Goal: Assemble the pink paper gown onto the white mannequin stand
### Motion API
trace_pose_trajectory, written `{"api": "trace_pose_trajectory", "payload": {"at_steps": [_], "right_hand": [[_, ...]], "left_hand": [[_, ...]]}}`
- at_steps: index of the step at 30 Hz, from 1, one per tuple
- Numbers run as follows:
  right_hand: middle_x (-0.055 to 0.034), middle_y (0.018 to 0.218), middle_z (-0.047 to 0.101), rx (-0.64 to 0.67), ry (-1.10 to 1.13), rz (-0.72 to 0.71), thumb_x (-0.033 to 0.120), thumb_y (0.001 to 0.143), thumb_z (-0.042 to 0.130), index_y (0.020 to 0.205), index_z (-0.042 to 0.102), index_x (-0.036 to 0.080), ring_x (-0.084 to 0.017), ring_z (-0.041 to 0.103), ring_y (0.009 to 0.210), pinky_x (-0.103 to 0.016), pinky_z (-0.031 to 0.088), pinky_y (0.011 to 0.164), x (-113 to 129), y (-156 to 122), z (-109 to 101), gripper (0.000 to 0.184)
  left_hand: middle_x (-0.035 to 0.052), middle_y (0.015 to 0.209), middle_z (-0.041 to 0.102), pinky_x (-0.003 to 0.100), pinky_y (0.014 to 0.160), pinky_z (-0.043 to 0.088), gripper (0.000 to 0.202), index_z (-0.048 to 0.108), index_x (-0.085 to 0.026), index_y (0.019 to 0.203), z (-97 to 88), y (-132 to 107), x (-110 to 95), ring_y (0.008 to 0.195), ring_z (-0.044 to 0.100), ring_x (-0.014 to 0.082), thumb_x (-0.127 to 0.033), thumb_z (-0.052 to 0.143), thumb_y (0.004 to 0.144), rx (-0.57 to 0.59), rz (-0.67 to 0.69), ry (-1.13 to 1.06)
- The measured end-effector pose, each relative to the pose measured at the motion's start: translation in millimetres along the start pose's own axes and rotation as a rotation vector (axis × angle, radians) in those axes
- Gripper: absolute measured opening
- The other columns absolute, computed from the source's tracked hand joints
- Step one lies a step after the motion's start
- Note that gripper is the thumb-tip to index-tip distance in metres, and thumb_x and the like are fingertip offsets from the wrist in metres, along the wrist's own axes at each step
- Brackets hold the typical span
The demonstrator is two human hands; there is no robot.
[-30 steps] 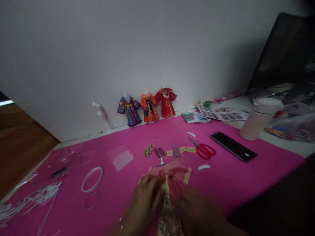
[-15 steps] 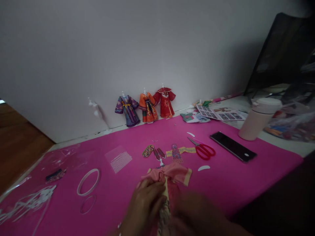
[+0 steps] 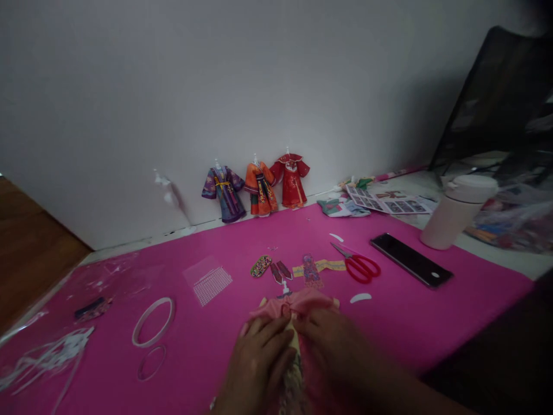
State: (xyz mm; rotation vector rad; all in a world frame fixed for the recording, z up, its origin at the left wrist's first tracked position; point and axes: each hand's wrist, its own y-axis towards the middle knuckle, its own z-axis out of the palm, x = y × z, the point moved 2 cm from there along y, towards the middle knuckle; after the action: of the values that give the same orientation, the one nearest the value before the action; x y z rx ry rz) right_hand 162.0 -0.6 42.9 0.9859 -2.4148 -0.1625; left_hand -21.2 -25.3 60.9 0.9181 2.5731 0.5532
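Up comes your right hand point(image 3: 332, 339) to the top of the pink dress point(image 3: 314, 299), now facing your left hand point(image 3: 260, 353) there! Whether either grip pinches fabric, I can't tell.

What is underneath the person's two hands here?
Under the left hand and right hand is a pink doll robe, its cream patterned panel showing between them. Whatever lies directly beneath the palms is covered.
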Motion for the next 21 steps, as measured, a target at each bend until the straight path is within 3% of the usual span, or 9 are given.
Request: {"api": "trace_pose_trajectory", "payload": {"at_steps": [2,5,14,17,21], "right_hand": [[-0.0071,0.118,0.064,-0.008,0.009,0.010,0.021,0.096,0.052,0.117,0.063,0.020,-0.022,0.061,0.105,-0.042,0.050,0.091,-2.6,4.3,-2.6,0.023],[-0.0050,0.111,0.068,-0.026,0.056,0.081,0.009,0.090,0.049,0.109,0.067,0.022,-0.021,0.061,0.103,-0.039,0.047,0.094,-3.4,9.7,-4.2,0.029],[-0.0081,0.112,0.068,0.047,-0.035,0.066,0.012,0.086,0.052,0.125,0.060,0.024,-0.026,0.057,0.105,-0.046,0.042,0.096,-0.1,8.9,8.0,0.042],[-0.0050,0.109,0.068,0.059,0.075,0.095,0.010,0.086,0.049,0.116,0.065,0.026,-0.022,0.059,0.100,-0.040,0.045,0.091,-7.4,12.6,-2.5,0.037],[-0.0032,0.117,0.067,-0.021,0.224,0.051,0.005,0.084,0.045,0.120,0.063,0.027,-0.019,0.060,0.106,-0.034,0.046,0.092,-16.6,13.4,-21.4,0.046]], "left_hand": [[0.0066,0.124,0.068,0.042,0.088,0.049,0.020,0.065,-0.024,0.112,1.7,-2.8,1.4,0.108,0.062,0.0234,-0.023,0.055,0.094,-0.043,0.018,0.031],[0.0073,0.117,0.068,0.039,0.083,0.050,0.022,0.064,-0.024,0.114,3.1,-4.8,2.9,0.105,0.061,0.0228,-0.025,0.053,0.096,-0.066,0.005,0.025],[0.0069,0.111,0.066,0.039,0.082,0.048,0.022,0.063,-0.024,0.115,-0.1,-1.4,-1.3,0.100,0.058,0.0231,-0.022,0.053,0.095,-0.027,-0.033,-0.032],[0.0065,0.108,0.066,0.039,0.081,0.048,0.020,0.064,-0.023,0.113,0.4,-0.9,-1.8,0.097,0.058,0.0226,-0.023,0.053,0.095,-0.029,-0.040,-0.040],[0.0070,0.105,0.066,0.038,0.079,0.047,0.019,0.063,-0.022,0.111,1.9,-2.4,-2.8,0.095,0.058,0.0229,-0.024,0.054,0.095,-0.064,-0.041,-0.043]]}}
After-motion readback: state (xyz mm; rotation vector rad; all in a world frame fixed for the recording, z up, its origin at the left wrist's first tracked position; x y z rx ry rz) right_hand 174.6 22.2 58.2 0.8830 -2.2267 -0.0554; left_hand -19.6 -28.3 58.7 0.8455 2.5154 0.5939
